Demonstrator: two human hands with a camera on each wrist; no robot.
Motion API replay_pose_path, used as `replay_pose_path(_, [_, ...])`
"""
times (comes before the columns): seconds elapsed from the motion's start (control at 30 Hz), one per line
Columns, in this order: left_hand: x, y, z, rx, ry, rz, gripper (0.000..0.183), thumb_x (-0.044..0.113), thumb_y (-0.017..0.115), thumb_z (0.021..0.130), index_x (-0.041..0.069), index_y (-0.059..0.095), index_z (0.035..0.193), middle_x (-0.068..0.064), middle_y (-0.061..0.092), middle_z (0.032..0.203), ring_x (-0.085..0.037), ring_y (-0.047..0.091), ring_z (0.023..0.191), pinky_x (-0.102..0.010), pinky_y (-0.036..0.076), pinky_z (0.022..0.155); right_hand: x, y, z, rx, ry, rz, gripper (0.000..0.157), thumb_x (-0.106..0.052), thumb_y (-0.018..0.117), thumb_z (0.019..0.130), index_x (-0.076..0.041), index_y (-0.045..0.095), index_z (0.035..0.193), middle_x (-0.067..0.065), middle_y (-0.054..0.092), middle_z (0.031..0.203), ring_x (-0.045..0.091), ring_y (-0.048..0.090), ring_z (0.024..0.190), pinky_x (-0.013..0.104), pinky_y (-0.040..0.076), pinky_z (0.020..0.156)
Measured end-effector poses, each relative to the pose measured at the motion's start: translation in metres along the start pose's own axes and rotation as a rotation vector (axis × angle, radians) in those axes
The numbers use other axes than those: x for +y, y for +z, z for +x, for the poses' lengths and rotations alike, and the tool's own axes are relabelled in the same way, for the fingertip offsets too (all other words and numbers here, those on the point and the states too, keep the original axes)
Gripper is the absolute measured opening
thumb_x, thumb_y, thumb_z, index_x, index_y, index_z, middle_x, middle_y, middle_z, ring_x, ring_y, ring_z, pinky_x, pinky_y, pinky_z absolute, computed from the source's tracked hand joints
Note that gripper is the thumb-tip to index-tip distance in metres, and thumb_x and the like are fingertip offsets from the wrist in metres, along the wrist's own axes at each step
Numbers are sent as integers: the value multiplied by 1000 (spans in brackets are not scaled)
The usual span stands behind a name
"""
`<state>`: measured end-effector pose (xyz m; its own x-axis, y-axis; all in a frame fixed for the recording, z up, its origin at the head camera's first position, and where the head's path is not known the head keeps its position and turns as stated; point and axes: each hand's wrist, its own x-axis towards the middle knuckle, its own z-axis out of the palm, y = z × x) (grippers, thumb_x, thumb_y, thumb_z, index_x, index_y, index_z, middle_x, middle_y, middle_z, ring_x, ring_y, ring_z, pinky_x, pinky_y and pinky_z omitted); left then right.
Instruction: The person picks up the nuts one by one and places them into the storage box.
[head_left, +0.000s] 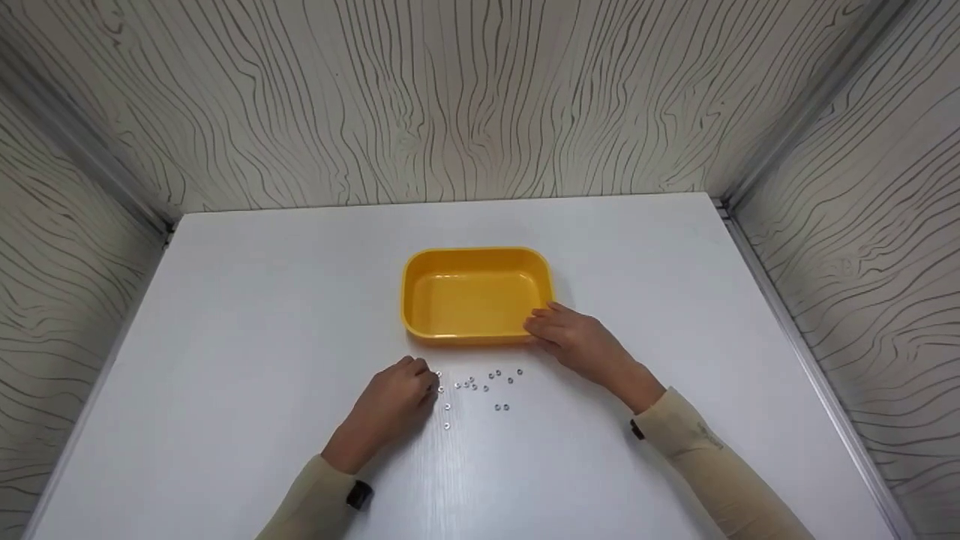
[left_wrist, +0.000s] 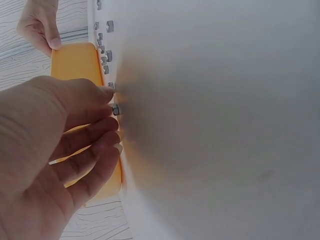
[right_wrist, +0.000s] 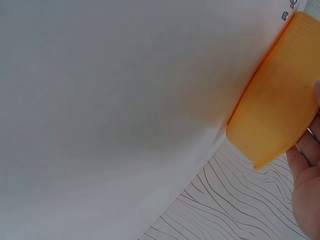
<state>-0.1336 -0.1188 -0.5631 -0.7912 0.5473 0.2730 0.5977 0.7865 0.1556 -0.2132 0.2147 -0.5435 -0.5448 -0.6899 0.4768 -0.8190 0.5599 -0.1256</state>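
well, the nuts lie scattered on the table, just in front of the bin. my left hand is low at the scatter's left edge, fingers bent, tips right by one nut; i cannot tell whether they pinch it. my right hand grasps the bin's near right corner, fingers at the rim. as i judge it, such small, hard nuts could skid off my fingertips, and a careless sweep of the left hand could scatter their neighbours. should the right fingers pull the rim nearer, the bin might bump the closest ones. inside the bin i make out no nuts, just smooth yellow plastic.
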Motion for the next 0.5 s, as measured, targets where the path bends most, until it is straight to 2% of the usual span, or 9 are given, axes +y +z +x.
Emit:
replay_pose_path(0.27, [3, 0, 0, -41, 31, 47, 15, -3, 78, 87, 10, 81, 94, -5, 67, 88, -18, 59, 81, -26, 58, 72, 0, -3, 1, -18, 13, 23, 29, -10, 83, 88, -5, 80, 117, 6, 82, 112, 24, 77, 114, 44, 55, 109])
replay_pose_path(0.5, [3, -2, -2, -37, 69, 94, 19, -6, 81, 83, 11, 82, 92, -4, 70, 88, -17, 61, 80, -23, 59, 70, 0, -1, 1, -39, 32, 50, 28, -12, 82, 90, -5, 79, 117, 6, 82, 112, 24, 76, 113, 45, 54, 111])
